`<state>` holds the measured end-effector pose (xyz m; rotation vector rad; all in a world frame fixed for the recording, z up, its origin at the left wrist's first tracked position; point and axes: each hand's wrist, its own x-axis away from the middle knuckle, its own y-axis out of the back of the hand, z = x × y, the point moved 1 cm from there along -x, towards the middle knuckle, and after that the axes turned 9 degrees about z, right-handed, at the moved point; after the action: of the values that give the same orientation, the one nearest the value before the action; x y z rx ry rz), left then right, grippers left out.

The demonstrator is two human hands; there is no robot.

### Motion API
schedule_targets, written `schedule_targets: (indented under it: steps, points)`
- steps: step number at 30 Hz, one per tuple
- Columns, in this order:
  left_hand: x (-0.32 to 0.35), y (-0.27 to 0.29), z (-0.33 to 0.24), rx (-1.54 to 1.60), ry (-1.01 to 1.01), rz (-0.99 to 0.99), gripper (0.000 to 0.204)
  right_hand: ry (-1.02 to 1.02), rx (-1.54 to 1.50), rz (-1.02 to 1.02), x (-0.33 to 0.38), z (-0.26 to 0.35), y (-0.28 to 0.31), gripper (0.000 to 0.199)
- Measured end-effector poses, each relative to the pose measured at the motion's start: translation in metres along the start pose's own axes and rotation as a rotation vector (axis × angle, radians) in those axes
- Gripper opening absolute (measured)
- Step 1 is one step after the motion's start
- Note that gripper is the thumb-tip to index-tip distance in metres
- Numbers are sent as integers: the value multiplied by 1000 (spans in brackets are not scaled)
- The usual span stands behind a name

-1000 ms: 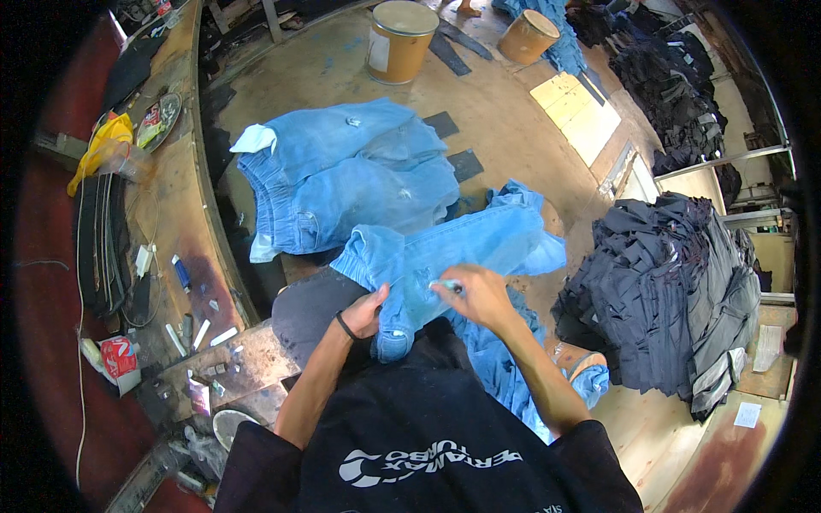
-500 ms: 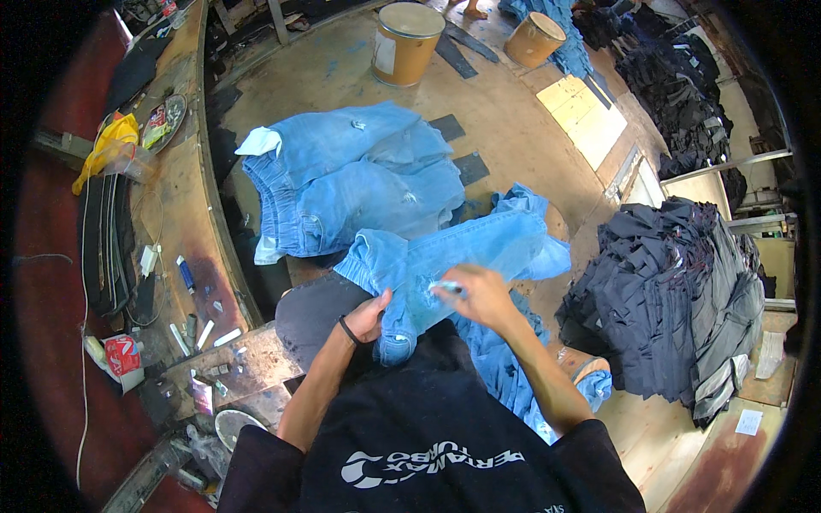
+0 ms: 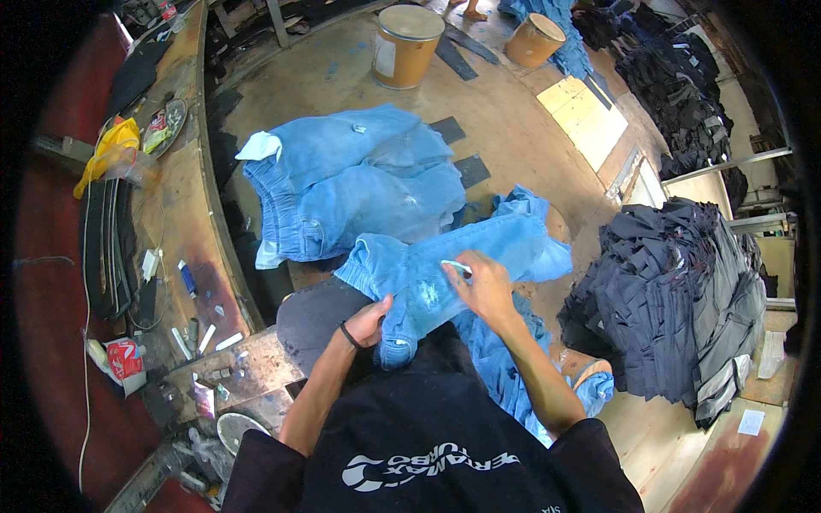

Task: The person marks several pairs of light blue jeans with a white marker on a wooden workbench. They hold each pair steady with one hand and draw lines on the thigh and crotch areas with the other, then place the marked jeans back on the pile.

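Note:
Light-blue denim pants point(image 3: 487, 235) with a gathered waistband lie across a dark padded surface point(image 3: 318, 318) in front of me. My left hand point(image 3: 369, 322) grips their near edge beside the waistband, thumb on top. A whitish frayed patch point(image 3: 430, 295) shows on the denim between my hands. My right hand point(image 3: 483, 289) pinches a thin pale stick-shaped tool point(image 3: 457, 266), just above and to the right of that patch; its exact kind I cannot make out. Just beyond lies a pile of similar blue elastic-waist denim pants point(image 3: 359, 188), with small frayed spots.
A wooden bench point(image 3: 214, 231) along the left holds white sticks, a blue marker point(image 3: 187, 279) and a yellow bag point(image 3: 109, 154). A large stack of dark garments point(image 3: 658, 299) stands at right. Two brown drums point(image 3: 407, 51) are at the back. More blue denim point(image 3: 505, 355) hangs below my right forearm.
My right hand has moved slightly up and right, off the frayed patch, which now shows in full and looks whiter. The left hand keeps its hold.

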<state>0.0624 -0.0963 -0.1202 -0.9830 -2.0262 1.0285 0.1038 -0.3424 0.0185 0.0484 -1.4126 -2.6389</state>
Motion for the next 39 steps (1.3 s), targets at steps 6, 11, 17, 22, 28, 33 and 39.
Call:
schedule_targets:
  steps: [6,11,17,22,28,33,39]
  points:
    - [0,0,-3,-16,24,-16,91,-3,-112,171,4,-2,2,27]
    - [1,-4,-4,-8,-6,22,92,90,-102,217,14,-4,6,29]
    - [0,-3,-4,7,-12,2,88,83,-63,227,23,-7,4,30]
    - [1,-6,-6,69,-19,14,88,-38,-16,182,25,-10,2,30]
    - [2,-7,-6,71,-6,-27,91,-65,-46,141,19,-14,1,29]
    - [2,-5,-5,98,-1,-22,92,-141,-87,68,14,-23,2,32]
    - [0,-6,-5,70,-17,-66,90,-120,-162,66,6,-20,3,32]
